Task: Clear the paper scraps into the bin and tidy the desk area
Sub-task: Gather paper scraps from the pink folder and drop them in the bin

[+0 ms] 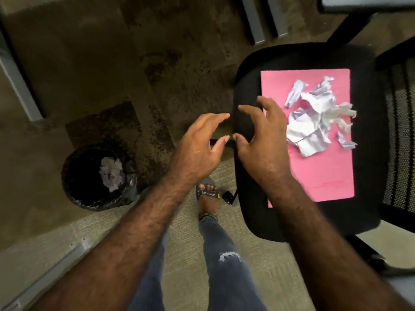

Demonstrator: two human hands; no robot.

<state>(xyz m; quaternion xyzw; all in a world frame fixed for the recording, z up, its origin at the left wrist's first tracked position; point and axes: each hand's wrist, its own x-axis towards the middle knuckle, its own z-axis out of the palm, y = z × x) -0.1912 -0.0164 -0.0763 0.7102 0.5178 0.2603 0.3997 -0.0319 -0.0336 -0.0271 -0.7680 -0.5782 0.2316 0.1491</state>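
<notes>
A pile of torn white paper scraps (pixel 314 117) lies on a pink folder (pixel 321 176) that rests on a black chair seat (pixel 249 198). My right hand (pixel 262 140) hovers over the seat's left edge, just left of the scraps, fingers spread and empty. My left hand (pixel 199 144) is beside it over the floor, also open and empty, thumbs nearly touching. A round bin with a black liner (pixel 76 176) stands on the floor to the lower left, with crumpled white paper (pixel 111 171) inside.
The chair's mesh backrest (pixel 399 135) and armrests stand at the right. Grey desk legs (pixel 253 21) rise at the top, another grey leg (pixel 20 86) at the far left. My leg in jeans and a sandalled foot (pixel 207 194) stand between bin and chair.
</notes>
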